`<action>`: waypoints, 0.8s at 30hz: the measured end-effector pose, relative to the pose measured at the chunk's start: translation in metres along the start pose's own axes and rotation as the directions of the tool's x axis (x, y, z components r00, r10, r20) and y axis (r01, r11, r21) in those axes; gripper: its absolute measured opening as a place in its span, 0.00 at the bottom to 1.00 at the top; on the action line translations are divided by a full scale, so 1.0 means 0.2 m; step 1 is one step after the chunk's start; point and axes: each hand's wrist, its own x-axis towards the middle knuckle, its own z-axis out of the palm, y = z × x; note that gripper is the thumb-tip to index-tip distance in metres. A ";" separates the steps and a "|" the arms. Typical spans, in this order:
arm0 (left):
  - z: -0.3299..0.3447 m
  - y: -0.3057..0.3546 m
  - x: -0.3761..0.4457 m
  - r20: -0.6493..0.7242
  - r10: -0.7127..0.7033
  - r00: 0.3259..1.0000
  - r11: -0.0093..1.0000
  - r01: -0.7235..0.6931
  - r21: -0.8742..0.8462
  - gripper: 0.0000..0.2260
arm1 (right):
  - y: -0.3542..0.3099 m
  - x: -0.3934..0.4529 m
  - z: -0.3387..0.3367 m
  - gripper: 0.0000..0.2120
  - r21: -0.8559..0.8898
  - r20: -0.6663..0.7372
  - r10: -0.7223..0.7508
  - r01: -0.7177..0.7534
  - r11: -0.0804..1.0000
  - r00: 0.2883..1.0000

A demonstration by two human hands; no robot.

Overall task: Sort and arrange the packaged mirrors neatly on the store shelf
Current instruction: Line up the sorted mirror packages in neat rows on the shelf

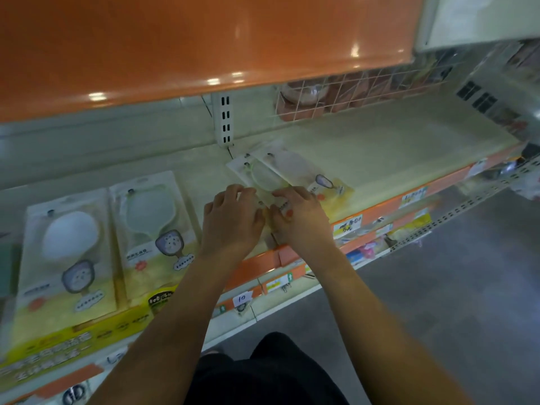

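Both hands at centre frame, low on a skewed stack of packaged mirrors: left hand [232,217] laid over the near end of the green mirror pack [260,176], fingers bent over its edge, grip seemingly pressing rather than pinching, though blur forbids certainty; right hand [301,220] on the same near end, fingers curled at the card's corner, apparently nipping it. Just behind and right, overlapping, a white mirror pack [295,166], tilted on the same diagonal toward the upper left. Further layers beneath, count not readable. All of this on the shelf [394,147], cream-topped, orange-edged, its right stretch bare up to a wire basket [336,95] at the upper right. At left of frame, two packs already set straight, side by side and face up: a white one [70,252] and a green one [152,226], seated in a yellow display tray [87,331]. Price tags [347,226] along the shelf lip at centre right. Judged from this: roughly midway. Left pair looking done, squared and separated by colour; central stack not yet sorted, with green and white mixed and lying askew. Left to do, probably: splitting the stack by colour, squaring each pile to the shelf edge, lining it up beside the tidy pair. Floor [467,287] grey at lower right.
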 end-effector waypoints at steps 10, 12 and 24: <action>0.03 0.17 0.14 -0.055 -0.100 0.993 0.994 0.103 0.043 0.19 | 0.18 0.28 -0.09 0.18 0.058 0.117 -0.081 0.074 0.996 0.990; 0.04 0.20 0.17 -0.066 -0.122 0.990 0.991 0.125 0.045 0.19 | 0.22 0.34 -0.11 0.19 0.043 0.144 -0.089 0.083 0.996 0.986; 0.10 0.32 0.22 -0.069 -0.286 0.956 0.955 0.291 0.065 0.18 | 0.45 0.55 -0.06 0.26 -0.042 0.393 -0.058 0.081 0.996 0.918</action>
